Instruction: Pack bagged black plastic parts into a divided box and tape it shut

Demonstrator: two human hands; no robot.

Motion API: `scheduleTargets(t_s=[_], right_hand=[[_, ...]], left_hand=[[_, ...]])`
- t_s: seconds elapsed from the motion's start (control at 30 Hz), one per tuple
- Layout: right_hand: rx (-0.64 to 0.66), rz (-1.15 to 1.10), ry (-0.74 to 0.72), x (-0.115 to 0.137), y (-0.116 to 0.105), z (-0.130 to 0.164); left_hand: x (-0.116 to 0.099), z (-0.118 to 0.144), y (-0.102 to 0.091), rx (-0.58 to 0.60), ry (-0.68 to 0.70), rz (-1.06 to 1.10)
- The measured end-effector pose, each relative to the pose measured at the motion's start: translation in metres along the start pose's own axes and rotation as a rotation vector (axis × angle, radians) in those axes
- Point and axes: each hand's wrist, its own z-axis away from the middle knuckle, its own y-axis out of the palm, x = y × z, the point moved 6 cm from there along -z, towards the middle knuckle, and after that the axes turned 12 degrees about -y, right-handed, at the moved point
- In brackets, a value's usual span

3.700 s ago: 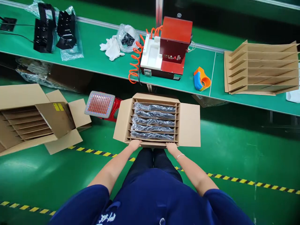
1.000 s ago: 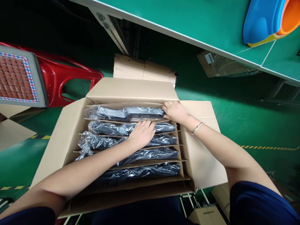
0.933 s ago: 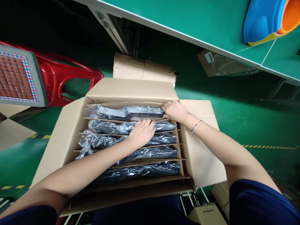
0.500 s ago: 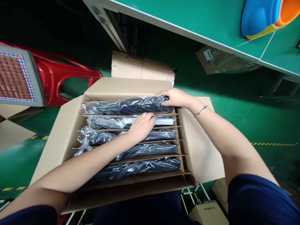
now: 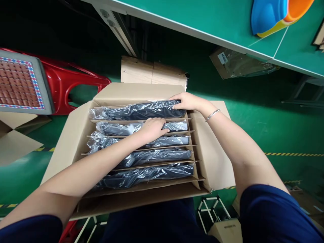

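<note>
An open cardboard box (image 5: 217, 148) holds several long dark items in clear plastic bags, standing on edge between cardboard dividers (image 5: 162, 182). At the far side, my right hand (image 5: 186, 100) grips the right end of the farthest black bagged item (image 5: 152, 110), thumb on its near face and fingers over its far edge. My left hand (image 5: 153, 129) lies palm down over the second bagged item (image 5: 177, 126), fingers reaching to the divider behind it and thumb apart. Nearer to me are more bagged items, including the nearest black one (image 5: 152, 173). My left forearm hides their left parts.
A green-topped table (image 5: 202, 20) carries a blue, orange and yellow object (image 5: 270, 15). At left is a red plastic stool (image 5: 58, 82) with a cushion (image 5: 20, 82). A wooden piece (image 5: 154, 72) lies behind the box; another carton (image 5: 225, 231) stands at lower right.
My left thumb has spread away from the fingers, and that hand has shifted slightly. My right hand keeps its hold on the farthest item's end. The camera view has moved a little.
</note>
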Motion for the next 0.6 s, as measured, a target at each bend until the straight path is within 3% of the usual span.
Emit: scheduleTargets(t_s=[0.27,0.37,0.5,0.6], right_hand=[[0.017,-0.038,0.048,0.002,0.008,0.004],[0.063,0.107,0.096,0.004,0.019,0.008],[0.232,0.307,0.179,0.003,0.041,0.018],[0.207,0.332,0.160,0.005,0.047,0.022]], left_hand=[[0.012,-0.023,-0.025,0.021,-0.061,0.140],[0.007,-0.014,-0.015,-0.006,-0.021,0.076],[-0.005,0.005,0.013,-0.066,0.071,-0.026],[-0.004,0.007,0.024,-0.066,0.057,0.006]])
